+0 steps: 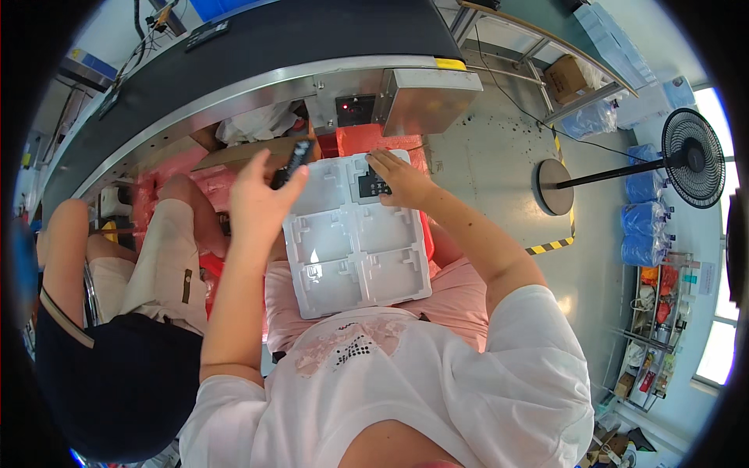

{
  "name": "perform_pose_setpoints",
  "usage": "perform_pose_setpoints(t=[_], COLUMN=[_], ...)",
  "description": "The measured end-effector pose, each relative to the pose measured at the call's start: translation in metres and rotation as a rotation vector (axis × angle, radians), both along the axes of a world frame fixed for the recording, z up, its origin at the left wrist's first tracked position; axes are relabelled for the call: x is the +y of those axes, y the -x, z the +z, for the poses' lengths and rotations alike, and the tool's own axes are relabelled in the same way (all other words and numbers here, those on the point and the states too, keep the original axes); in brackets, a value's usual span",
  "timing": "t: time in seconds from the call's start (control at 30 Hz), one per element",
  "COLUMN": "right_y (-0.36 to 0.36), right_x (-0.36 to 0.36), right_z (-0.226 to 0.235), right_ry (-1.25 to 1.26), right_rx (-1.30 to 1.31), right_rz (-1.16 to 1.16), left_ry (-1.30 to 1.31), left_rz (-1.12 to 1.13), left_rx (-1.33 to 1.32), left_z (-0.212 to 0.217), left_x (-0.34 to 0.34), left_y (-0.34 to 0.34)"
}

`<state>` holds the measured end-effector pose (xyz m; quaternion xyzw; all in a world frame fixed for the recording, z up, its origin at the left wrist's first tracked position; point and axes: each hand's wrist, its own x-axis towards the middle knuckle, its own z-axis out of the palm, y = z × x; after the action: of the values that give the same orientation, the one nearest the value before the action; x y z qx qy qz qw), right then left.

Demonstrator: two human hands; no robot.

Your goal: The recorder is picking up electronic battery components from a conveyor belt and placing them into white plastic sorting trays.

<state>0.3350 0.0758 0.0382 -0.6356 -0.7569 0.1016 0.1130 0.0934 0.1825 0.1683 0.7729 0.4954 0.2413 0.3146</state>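
A white plastic tray with several square compartments rests on my lap. My left hand is closed on a black flat pack, held tilted between thumb and fingers just beyond the tray's far left corner. Over the far right compartment, my right hand grips a second black flat pack with white print, fingers at its far edge and thumb near its close edge. That pack lies in the compartment, partly covered by the hand. The tray's nearer compartments hold nothing I can see.
Ahead runs a black conveyor belt with a metal edge; a dark flat piece lies on it. A metal box juts from its side. A co-worker sits close at my left. A black fan stands right.
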Motion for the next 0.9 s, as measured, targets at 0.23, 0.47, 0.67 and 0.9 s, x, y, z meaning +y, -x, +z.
perform_pose_setpoints(t=[0.23, 0.47, 0.67, 0.9], right_y=[0.028, 0.060, 0.036, 0.029], right_x=[-0.017, -0.045, -0.030, 0.025], right_z=[-0.023, -0.035, -0.014, 0.138], right_ry=[-0.009, -0.155, 0.016, -0.033], right_rx=[-0.199, -0.209, 0.025, 0.580], right_rz=[-0.085, -0.345, -0.254, -0.207], left_ry=[-0.169, -0.241, -0.355, -0.150], left_rz=[0.082, 0.018, 0.050, 0.089], left_rx=[0.429, 0.403, 0.241, 0.046], left_z=[-0.115, -0.149, -0.159, -0.162], left_x=[-0.012, -0.019, -0.003, 0.000], left_y=[-0.006, 0.001, 0.014, 0.031])
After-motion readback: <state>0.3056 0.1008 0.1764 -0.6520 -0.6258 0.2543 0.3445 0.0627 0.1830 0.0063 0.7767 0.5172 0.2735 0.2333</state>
